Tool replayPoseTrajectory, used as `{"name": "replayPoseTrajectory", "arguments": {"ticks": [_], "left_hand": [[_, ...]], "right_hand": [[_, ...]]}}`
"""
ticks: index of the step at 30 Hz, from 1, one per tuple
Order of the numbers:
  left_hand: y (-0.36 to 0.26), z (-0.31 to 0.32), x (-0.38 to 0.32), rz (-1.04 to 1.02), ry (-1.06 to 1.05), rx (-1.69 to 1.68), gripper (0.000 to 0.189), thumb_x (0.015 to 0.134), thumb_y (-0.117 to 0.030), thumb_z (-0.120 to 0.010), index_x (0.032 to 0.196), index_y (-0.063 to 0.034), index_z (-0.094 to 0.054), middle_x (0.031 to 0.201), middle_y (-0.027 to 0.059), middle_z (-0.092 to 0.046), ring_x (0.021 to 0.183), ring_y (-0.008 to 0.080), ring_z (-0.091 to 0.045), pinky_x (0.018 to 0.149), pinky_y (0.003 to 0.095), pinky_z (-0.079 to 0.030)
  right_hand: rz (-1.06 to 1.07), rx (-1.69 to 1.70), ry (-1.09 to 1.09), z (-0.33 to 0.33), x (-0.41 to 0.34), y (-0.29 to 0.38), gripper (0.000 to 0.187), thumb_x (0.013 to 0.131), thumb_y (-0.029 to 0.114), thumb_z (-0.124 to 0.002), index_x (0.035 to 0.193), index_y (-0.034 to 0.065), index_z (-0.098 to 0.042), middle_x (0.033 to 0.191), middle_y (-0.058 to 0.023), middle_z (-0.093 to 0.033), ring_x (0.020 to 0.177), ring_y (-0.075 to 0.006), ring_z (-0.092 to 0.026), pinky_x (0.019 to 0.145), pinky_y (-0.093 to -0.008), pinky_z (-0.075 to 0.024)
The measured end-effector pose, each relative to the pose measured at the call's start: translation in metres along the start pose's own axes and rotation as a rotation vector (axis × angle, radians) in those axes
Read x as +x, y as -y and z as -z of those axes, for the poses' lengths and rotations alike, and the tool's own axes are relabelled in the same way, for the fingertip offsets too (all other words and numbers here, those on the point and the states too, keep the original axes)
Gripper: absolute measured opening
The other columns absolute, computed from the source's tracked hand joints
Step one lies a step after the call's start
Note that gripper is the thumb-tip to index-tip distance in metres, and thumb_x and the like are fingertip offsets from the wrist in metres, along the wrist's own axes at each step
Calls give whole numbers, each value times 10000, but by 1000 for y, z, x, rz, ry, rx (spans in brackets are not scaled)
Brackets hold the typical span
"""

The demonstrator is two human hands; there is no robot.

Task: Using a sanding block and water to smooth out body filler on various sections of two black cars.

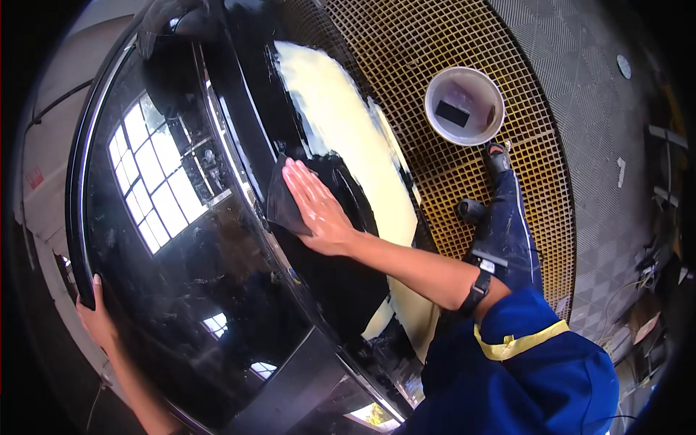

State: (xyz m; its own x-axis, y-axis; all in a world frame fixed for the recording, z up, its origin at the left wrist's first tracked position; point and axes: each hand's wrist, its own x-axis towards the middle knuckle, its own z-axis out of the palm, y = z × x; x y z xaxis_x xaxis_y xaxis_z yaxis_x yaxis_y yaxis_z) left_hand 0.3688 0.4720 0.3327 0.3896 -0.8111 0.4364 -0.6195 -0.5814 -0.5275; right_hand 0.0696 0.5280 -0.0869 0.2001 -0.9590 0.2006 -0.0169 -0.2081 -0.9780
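My right hand (318, 212) is wet and lies flat on a dark sheet of abrasive paper (285, 198), pressing it to the black car door panel (331, 272) just below the window trim. Right of the hand, a broad cream patch of body filler (353, 141) with uneven edges runs along the panel. My left hand (99, 321) grips the upper edge of the door's window frame (81, 217), thumb on the near side and fingers partly hidden behind. Between the hands, the dark window glass (217, 272) mirrors a paned window.
A white bucket (429, 103) of cloudy liquid holds a dark rectangular block (452, 113). It stands on yellow floor grating (402, 49) beside my shoe (496, 157). A side mirror (176, 24) juts out at the top. Grey patterned flooring (576, 136) lies beyond the grating.
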Motion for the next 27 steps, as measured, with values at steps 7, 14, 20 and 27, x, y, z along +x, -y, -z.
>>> {"name": "replayPoseTrajectory", "arguments": {"ticks": [7,14,20,27], "left_hand": [[-19,9,-13,27,-28,39,973,759,-744,-590,1369,6,-477,1366,211,-496,1288,358,-451,1085,450,-314],[-19,8,-9,85,11,145,982,758,-764,-567,1373,-5,-471,1387,204,-486,1298,353,-442,1085,448,-318],[1,6,-6,50,-13,165,991,755,-780,-552,1360,1,-478,1373,209,-491,1298,375,-432,1090,470,-315],[-8,8,-9,-11,-46,125,947,758,-749,-590,1293,30,-529,1274,227,-558,1222,381,-506,1052,458,-361]], "right_hand": [[-20,-119,-37,1,-10,-8,938,769,231,-719,1499,-35,-193,1555,-246,-208,1451,-396,-203,1185,-475,-181],[-145,-13,-36,-4,-21,6,776,883,213,-638,1500,-5,-222,1549,-231,-240,1447,-389,-216,1169,-475,-204],[-178,3,51,-8,-52,23,818,812,132,-647,1496,-12,-222,1547,-230,-238,1443,-379,-226,1171,-467,-216],[-146,-16,-51,-7,-52,15,897,738,118,-661,1496,-34,-205,1553,-240,-218,1453,-390,-204,1181,-467,-193]]}}
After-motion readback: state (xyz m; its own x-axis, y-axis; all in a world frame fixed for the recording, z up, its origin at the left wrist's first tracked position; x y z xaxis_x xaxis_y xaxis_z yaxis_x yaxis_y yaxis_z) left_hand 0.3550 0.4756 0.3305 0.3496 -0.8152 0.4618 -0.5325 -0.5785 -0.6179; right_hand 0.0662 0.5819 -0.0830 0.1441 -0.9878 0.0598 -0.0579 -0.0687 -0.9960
